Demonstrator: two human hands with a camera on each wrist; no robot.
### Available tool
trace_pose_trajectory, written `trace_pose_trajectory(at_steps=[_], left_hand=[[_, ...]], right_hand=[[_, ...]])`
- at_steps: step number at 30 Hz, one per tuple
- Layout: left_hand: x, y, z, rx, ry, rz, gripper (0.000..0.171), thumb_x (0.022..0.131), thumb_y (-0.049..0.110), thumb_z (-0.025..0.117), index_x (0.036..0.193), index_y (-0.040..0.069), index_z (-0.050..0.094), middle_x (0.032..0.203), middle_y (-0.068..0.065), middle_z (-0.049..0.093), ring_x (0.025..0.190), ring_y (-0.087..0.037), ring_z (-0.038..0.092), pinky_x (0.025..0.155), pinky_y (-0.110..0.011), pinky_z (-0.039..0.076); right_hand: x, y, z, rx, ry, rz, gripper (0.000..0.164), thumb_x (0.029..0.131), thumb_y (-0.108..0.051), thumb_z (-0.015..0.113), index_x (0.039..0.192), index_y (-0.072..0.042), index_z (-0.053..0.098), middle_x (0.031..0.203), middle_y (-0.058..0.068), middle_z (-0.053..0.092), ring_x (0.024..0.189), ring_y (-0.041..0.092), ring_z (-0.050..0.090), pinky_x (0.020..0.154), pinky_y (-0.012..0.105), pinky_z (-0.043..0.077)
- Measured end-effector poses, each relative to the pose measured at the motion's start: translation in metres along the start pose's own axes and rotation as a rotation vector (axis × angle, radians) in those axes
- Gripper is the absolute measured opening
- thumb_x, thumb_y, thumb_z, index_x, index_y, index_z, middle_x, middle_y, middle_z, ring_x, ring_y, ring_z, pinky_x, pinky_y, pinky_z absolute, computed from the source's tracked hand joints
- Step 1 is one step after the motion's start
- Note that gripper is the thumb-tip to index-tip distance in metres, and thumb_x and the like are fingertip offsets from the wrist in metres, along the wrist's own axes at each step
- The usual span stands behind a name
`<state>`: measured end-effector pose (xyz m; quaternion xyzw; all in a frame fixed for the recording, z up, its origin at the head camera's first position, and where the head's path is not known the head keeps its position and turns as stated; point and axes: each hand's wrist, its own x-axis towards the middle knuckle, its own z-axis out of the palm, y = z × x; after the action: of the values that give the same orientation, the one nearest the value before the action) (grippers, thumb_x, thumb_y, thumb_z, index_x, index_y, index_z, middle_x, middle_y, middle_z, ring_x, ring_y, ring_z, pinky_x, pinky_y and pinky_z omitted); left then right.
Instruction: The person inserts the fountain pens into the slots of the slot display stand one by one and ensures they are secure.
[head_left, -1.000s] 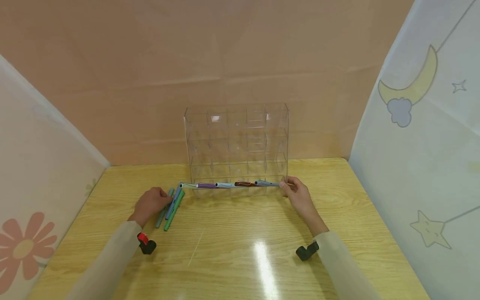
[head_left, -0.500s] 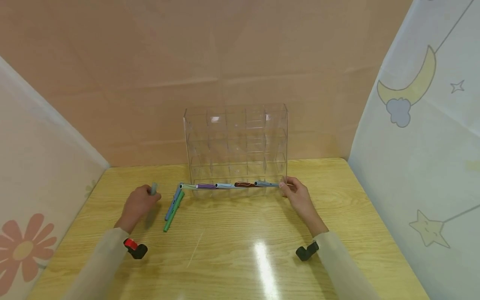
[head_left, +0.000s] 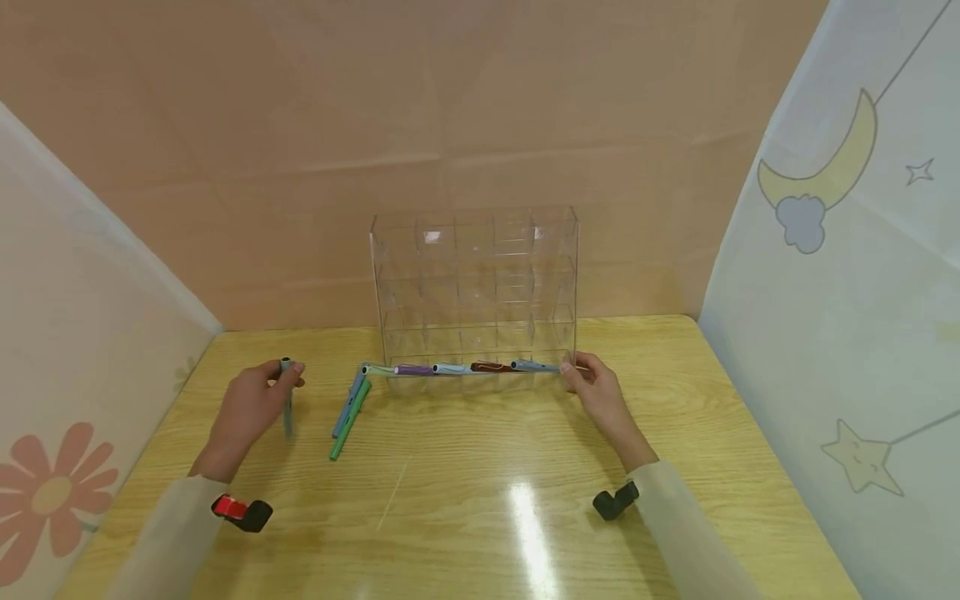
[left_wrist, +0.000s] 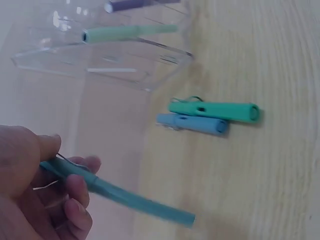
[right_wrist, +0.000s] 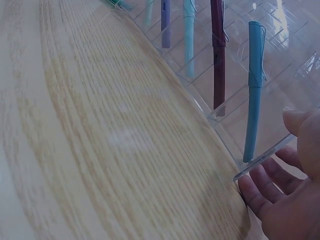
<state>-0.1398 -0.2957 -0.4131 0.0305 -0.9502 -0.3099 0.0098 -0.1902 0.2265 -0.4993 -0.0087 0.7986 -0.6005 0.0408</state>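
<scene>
My left hand (head_left: 251, 404) holds a teal pen (left_wrist: 135, 200) by its clipped end, left of the rack and above the table. In the head view that pen points downward. At the lower right corner of a clear acrylic rack (head_left: 475, 327), my right hand (head_left: 600, 396) grips the side wall, thumb on one face and fingers on the other. Several pens lie in a line across the rack's bottom row, among them a purple pen (head_left: 414, 371), a dark red pen (right_wrist: 218, 55) and a blue pen (right_wrist: 254, 90).
On the table (head_left: 465, 492), left of the rack, a green pen (left_wrist: 220, 109) and a blue-grey pen (left_wrist: 195, 123) lie side by side. An orange-brown backdrop (head_left: 472, 125) stands behind the rack, with printed sheets at both sides.
My left hand has lifted the teal pen off the table beside the other two and carried it left, turning it more upright. My right hand stays on the rack's corner.
</scene>
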Motion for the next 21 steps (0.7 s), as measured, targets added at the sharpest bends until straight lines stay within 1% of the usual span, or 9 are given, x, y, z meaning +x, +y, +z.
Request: trace_pose_trajectory(at_steps=[2,4,6,8,12,15,18,19,21], left_hand=[[-0.004,0.005,-0.006,0.01,0.019,0.01,0.068,0.114,0.049,0.043,0.133,-0.013,0.064,0.128,-0.036,0.068,0.065,-0.022,0.059,0.052,-0.031,0.04],[-0.008,0.01,-0.012,0.021,0.041,0.018,0.071,0.114,0.049,0.044,0.133,-0.016,0.063,0.134,-0.04,0.061,0.06,-0.019,0.054,0.052,-0.03,0.04],[-0.011,0.015,-0.016,0.035,0.073,0.046,0.069,0.114,0.049,0.044,0.127,-0.016,0.066,0.139,-0.039,0.055,0.059,-0.018,0.052,0.051,-0.029,0.041],[-0.015,0.021,-0.02,0.037,0.111,0.074,0.064,0.114,0.047,0.047,0.122,-0.013,0.069,0.133,-0.036,0.058,0.058,-0.016,0.049,0.05,-0.029,0.039],[-0.022,0.032,-0.026,0.011,0.202,0.11,0.05,0.112,0.042,0.054,0.123,-0.003,0.073,0.122,-0.026,0.066,0.052,-0.012,0.042,0.044,-0.029,0.034],[-0.025,0.041,-0.03,-0.029,0.251,0.103,0.044,0.11,0.041,0.059,0.127,0.004,0.073,0.122,-0.024,0.071,0.055,-0.009,0.045,0.043,-0.029,0.034],[-0.027,0.05,-0.033,-0.073,0.28,0.088,0.041,0.108,0.042,0.063,0.127,0.008,0.074,0.123,-0.02,0.073,0.059,-0.008,0.047,0.044,-0.029,0.035],[-0.028,0.054,-0.034,-0.082,0.286,0.084,0.04,0.107,0.043,0.064,0.127,0.009,0.074,0.122,-0.017,0.073,0.059,-0.008,0.048,0.044,-0.029,0.036],[-0.03,0.061,-0.035,-0.097,0.299,0.077,0.039,0.106,0.045,0.066,0.127,0.013,0.074,0.115,-0.009,0.072,0.06,-0.009,0.048,0.044,-0.029,0.036]], right_hand=[[0.0,0.0,0.0,-0.001,0.001,0.001,0.063,0.111,-0.041,0.058,0.156,0.001,0.046,0.153,0.024,0.055,0.14,0.04,0.056,0.104,0.042,0.059],[0.0,0.0,0.0,-0.005,0.001,0.003,0.063,0.111,-0.041,0.058,0.156,0.001,0.046,0.153,0.023,0.055,0.14,0.04,0.057,0.103,0.041,0.059],[0.0,-0.001,0.0,-0.009,0.004,0.003,0.063,0.11,-0.041,0.058,0.156,0.001,0.046,0.152,0.023,0.055,0.139,0.039,0.057,0.102,0.039,0.059],[0.0,-0.002,0.0,-0.013,0.002,0.002,0.063,0.111,-0.041,0.058,0.156,0.001,0.046,0.152,0.022,0.055,0.139,0.039,0.057,0.102,0.038,0.059],[0.0,-0.002,0.0,-0.004,-0.002,0.001,0.063,0.11,-0.041,0.059,0.156,0.0,0.046,0.152,0.023,0.055,0.139,0.04,0.057,0.104,0.042,0.059],[0.0,-0.003,0.0,0.007,-0.004,0.001,0.064,0.11,-0.041,0.059,0.157,0.001,0.045,0.153,0.024,0.054,0.14,0.041,0.056,0.106,0.047,0.058],[-0.001,-0.004,-0.001,0.012,-0.008,0.0,0.066,0.11,-0.041,0.059,0.158,0.001,0.044,0.155,0.024,0.053,0.142,0.041,0.055,0.108,0.05,0.057],[-0.001,-0.004,0.0,0.012,-0.011,-0.001,0.066,0.11,-0.041,0.059,0.158,0.002,0.043,0.155,0.024,0.052,0.142,0.041,0.055,0.108,0.049,0.057],[-0.001,-0.004,0.0,0.009,-0.013,0.0,0.066,0.111,-0.04,0.059,0.158,0.002,0.042,0.156,0.024,0.051,0.142,0.041,0.055,0.107,0.048,0.057]])
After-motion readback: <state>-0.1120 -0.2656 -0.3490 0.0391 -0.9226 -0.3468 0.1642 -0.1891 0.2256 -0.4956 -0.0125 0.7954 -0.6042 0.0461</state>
